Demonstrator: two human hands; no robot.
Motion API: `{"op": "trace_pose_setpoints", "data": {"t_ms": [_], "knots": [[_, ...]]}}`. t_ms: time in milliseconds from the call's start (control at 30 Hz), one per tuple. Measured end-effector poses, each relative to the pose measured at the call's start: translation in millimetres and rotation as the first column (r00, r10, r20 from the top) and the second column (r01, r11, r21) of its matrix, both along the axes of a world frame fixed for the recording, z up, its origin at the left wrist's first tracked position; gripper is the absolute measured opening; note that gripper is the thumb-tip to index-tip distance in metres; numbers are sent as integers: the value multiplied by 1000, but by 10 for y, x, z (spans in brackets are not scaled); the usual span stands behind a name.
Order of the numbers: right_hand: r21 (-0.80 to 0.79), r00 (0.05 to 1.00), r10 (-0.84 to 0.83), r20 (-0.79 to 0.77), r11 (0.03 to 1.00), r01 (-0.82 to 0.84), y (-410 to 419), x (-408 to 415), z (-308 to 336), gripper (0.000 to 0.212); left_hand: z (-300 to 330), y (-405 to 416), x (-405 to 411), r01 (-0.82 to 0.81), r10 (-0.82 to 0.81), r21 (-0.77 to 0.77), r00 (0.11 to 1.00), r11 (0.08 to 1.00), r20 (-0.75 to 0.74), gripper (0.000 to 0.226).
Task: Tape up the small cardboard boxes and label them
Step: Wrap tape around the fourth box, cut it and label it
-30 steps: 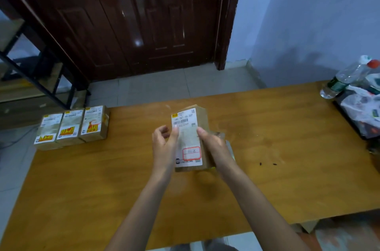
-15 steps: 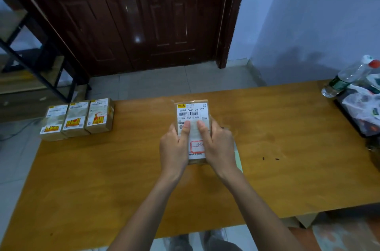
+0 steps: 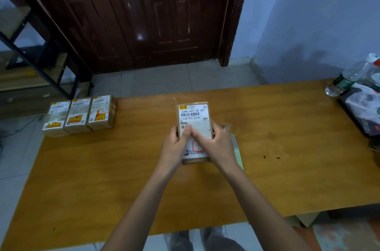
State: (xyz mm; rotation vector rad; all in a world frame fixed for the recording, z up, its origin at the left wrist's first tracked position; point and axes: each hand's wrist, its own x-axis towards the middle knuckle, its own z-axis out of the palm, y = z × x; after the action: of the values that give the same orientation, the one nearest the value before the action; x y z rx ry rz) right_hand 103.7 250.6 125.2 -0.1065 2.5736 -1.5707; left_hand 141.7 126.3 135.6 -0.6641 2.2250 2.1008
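A small brown cardboard box lies flat on the middle of the wooden table. A white shipping label with a barcode covers its top. My left hand grips the box's left side and its thumb presses on the label. My right hand grips the right side, and its thumb meets the left thumb at the label's middle. Three labelled boxes stand side by side at the table's far left corner.
A pale green backing sheet lies just right of the box, partly under my right wrist. A plastic water bottle and a plastic bag sit at the far right edge. Behind the table is a dark wooden door.
The box, held tilted up off the table a second ago, now lies flat. Both thumbs have slid onto the label and come together at its middle.
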Motion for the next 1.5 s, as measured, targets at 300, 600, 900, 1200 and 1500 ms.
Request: {"op": "trace_pose_setpoints", "data": {"t_ms": [300, 600, 900, 1200, 1500], "knots": [[-241, 965, 233, 124, 950, -198, 421, -54, -13, 34, -62, -172, 49, 282, -285, 178, 959, 943, -11, 35], [-279, 981, -32, 193, 956, 86, 435, -53, -20, 65, -97, 474, -126, -92, 87, 151, 995, 984, 40, 40], [-132, 993, -116, 5, 984, 116, 596, -142, -88, 42, -210, 837, -205, -212, 188, -346, 977, 914, -100, 38], [-274, 986, -82, 147, 954, 120, 657, -139, -158, 51, -185, 908, -171, -264, 277, -208, 960, 942, 38, 57], [-650, 948, 88, 306, 747, 141, 479, -31, 117, 29, 62, 613, 48, -358, 296, 718, 930, 597, 217, 49]]}}
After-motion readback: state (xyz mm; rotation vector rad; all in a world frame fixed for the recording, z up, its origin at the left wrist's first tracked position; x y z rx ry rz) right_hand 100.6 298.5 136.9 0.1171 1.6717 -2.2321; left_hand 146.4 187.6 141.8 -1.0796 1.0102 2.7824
